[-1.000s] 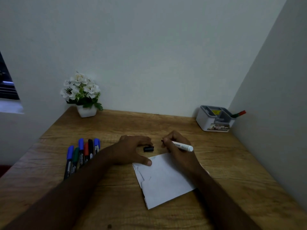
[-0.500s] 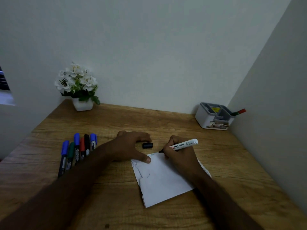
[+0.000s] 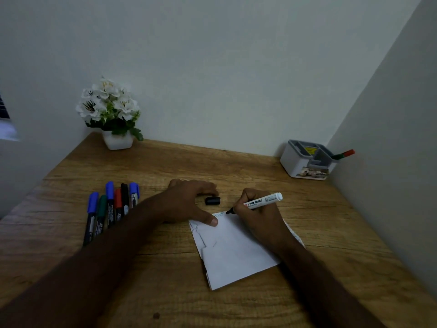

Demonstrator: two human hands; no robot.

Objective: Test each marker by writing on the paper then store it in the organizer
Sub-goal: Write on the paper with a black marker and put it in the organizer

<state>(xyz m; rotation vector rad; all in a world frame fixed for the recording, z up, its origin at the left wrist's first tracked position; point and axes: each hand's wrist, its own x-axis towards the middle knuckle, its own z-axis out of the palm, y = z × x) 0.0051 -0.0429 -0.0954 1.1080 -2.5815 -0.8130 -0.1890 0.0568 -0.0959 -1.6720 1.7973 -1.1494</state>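
My right hand (image 3: 256, 217) grips an uncapped white whiteboard marker (image 3: 262, 201); its black tip touches the top edge of the white folded paper (image 3: 234, 254), where faint scribbles show. My left hand (image 3: 189, 201) lies flat on the table, thumb pressing the paper's upper left corner. The marker's black cap (image 3: 212, 200) lies on the wood just beyond the paper, between my hands. Several capped markers (image 3: 111, 209), blue, green, red and black, lie in a row at the left. The grey-white organizer (image 3: 307, 162) stands at the back right with one red-ended marker (image 3: 344, 154) leaning out.
A white pot of white flowers (image 3: 111, 114) stands at the back left corner. Walls close the wooden desk (image 3: 236, 166) at the back and on the right. A dark spot (image 3: 156, 316) marks the desk near the front edge.
My right hand turned the marker so its tip came down onto the paper's top edge. My left hand stayed on the paper. The view tilted slightly.
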